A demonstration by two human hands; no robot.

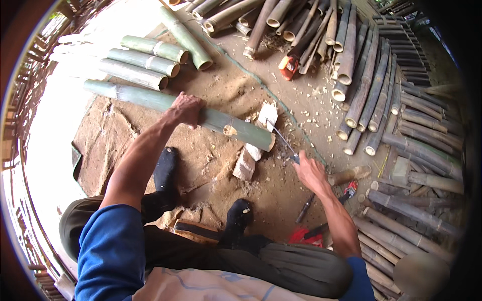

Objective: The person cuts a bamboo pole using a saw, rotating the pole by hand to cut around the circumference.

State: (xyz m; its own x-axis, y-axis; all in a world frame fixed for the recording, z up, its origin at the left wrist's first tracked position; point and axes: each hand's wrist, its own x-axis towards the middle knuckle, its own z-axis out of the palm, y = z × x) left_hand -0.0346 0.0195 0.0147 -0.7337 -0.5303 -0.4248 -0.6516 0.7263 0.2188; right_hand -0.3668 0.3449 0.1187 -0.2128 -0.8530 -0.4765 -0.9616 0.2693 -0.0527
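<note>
The left hand (188, 108) presses flat and closed over the green bamboo pole (165, 103), pinning it across the wooden block (246, 163) on the dirt floor; the right hand (309, 170) is wrapped tight around a long knife (282, 140), blade at the pole's cut end; best to keep the pole steady, strokes short, socked feet (238, 213) clear.

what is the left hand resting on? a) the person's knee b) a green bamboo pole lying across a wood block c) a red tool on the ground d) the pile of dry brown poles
b: the left hand grips the long green bamboo pole, whose near end lies over a pale wood block, while the right hand holds a thin blade to that end.
</note>
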